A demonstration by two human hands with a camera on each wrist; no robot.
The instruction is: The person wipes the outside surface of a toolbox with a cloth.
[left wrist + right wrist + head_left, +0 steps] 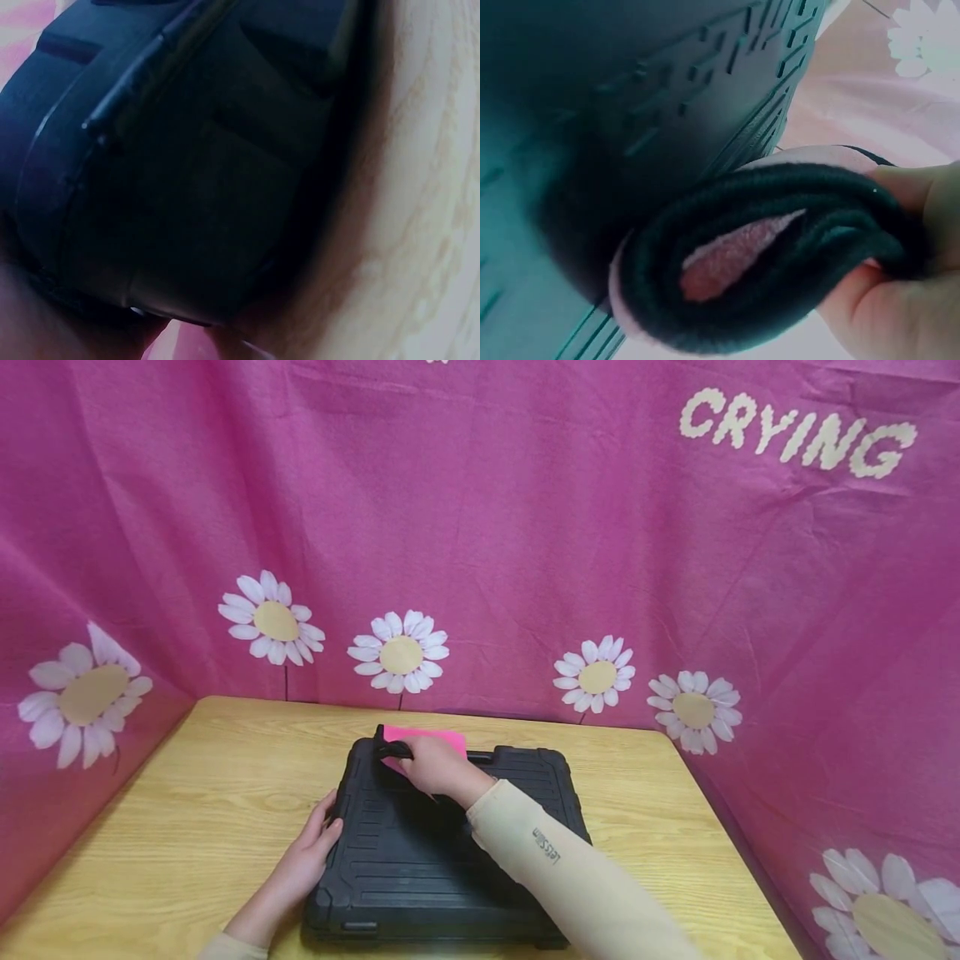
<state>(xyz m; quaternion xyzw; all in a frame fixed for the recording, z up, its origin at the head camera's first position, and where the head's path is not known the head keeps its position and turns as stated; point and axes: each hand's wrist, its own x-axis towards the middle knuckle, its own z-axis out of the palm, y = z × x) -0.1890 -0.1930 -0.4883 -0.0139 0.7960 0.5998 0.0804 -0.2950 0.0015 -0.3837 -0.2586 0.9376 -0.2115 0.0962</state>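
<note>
A black hard plastic case (405,868) with a ribbed lid lies flat and closed on the wooden table (225,777). Over its far left part, my right hand (438,768) pinches a folded pink cloth (442,739) with black edging. The right wrist view has the cloth's black edge (802,176) rolled in a loop close to the lid, thumb and fingers gripping one end. My left hand (307,852) rests against the case's left side, its fingers and thumb straight along the edge. Dark case side (180,187) fills most of the left wrist view.
A pink curtain (487,527) printed with daisies and lettering surrounds the table at the back and both sides. The case handle (482,757) lies along its far edge. My right forearm crosses the lid's right part.
</note>
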